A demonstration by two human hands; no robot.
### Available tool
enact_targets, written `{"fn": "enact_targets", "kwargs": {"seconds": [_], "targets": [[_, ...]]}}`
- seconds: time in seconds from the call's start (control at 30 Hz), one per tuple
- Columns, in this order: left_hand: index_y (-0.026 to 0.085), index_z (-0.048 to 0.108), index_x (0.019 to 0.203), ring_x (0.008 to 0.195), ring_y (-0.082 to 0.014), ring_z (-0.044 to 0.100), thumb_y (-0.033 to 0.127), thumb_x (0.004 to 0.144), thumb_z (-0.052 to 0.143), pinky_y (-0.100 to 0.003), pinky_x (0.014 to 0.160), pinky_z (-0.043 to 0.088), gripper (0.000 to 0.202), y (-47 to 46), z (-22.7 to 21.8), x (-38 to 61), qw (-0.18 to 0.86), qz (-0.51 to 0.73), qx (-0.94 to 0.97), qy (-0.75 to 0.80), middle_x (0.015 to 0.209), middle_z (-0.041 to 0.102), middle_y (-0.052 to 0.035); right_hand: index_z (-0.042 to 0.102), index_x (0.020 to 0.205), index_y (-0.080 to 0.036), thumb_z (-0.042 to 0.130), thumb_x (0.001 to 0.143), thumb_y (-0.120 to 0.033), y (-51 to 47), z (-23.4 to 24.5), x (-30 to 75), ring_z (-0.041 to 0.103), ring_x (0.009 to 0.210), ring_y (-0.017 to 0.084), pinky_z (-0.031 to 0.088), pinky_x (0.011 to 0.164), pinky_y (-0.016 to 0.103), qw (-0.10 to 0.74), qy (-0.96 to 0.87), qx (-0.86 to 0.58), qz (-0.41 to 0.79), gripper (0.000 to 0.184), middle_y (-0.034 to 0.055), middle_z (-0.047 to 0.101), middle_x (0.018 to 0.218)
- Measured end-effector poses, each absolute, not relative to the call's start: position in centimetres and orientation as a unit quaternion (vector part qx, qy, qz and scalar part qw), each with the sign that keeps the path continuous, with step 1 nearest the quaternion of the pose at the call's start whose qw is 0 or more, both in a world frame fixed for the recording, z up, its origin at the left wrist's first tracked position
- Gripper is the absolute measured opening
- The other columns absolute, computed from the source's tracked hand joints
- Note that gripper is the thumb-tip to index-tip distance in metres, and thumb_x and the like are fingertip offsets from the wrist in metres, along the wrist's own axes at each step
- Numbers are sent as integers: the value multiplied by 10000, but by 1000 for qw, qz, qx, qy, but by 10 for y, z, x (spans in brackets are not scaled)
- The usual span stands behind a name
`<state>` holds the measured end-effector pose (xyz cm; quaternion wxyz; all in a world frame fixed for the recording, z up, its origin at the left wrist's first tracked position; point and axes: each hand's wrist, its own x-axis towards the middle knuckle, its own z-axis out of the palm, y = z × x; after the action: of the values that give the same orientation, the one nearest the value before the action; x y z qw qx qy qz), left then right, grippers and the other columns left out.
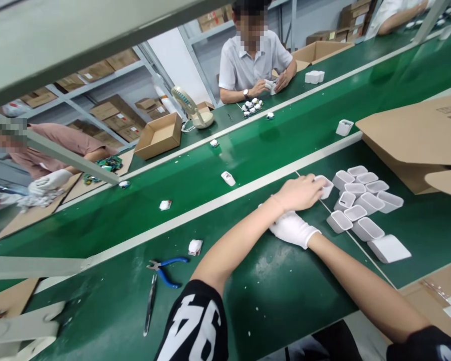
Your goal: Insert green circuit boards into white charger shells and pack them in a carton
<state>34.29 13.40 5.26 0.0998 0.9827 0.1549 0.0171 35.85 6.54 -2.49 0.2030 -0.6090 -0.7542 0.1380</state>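
Note:
My bare left hand point(300, 192) reaches across to the right, its fingers closed on the near side of a white plastic housing point(326, 187). Below and partly behind that wrist is my right hand point(291, 228) in a white glove. Its fingers are hidden by my left forearm, so whether they hold anything cannot be seen. Several more open white housings point(368, 228) stand clustered to the right of my hands. One housing point(390, 248) lies on its side nearest me.
Blue-handled pliers point(169, 268), tweezers point(150, 305) and a small white part point(195, 246) lie on my left. Beyond a rail, the green conveyor point(188, 175) carries scattered parts. A cardboard box point(417, 140) stands at right. A co-worker point(257, 65) handles a white piece opposite.

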Motion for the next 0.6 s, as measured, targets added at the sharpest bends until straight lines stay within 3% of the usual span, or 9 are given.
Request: {"fn": "enact_targets", "kwargs": {"seconds": [0.07,0.13,0.23,0.33,0.43,0.6], "targets": [[178,453,1160,996,-212,590,268,960,334,-335,819,470,250,140,63,309,175,99,957,209,1110,579,-93,611,1111,-148,537,915,-308,66,-22,361,599,993,213,474,878,389,215,-745,-616,138,264,95,633,1111],[173,432,1073,829,-180,585,321,958,335,-310,741,469,211,142,68,266,252,172,911,279,938,579,-55,617,1119,-164,534,891,-272,66,-18,360,591,994,223,460,863,354,234,-737,-619,135,265,92,649,1090],[194,371,1047,692,-141,543,411,939,379,-281,659,453,244,132,58,199,318,246,843,358,869,547,-23,635,1073,-207,566,855,-344,65,-15,351,573,972,248,447,823,359,260,-726,-625,122,267,73,654,1067],[206,300,1146,864,-164,588,406,889,503,-309,748,475,384,110,31,147,319,273,825,377,1104,538,-96,665,938,-217,573,858,-376,67,-16,342,567,926,262,439,783,370,275,-718,-629,112,201,72,662,989],[223,200,1286,1026,-213,589,354,859,579,-362,837,476,586,90,5,118,314,261,828,384,1191,543,-128,658,888,-228,525,905,-311,67,-17,339,589,905,217,456,785,330,291,-717,-622,120,157,42,676,965],[249,111,1381,1129,-242,564,299,862,594,-458,967,428,710,81,-12,107,284,265,842,373,1190,594,-117,594,1141,-201,517,919,-295,53,-12,339,616,992,224,499,848,367,363,-742,-552,115,253,95,664,1101]]}}
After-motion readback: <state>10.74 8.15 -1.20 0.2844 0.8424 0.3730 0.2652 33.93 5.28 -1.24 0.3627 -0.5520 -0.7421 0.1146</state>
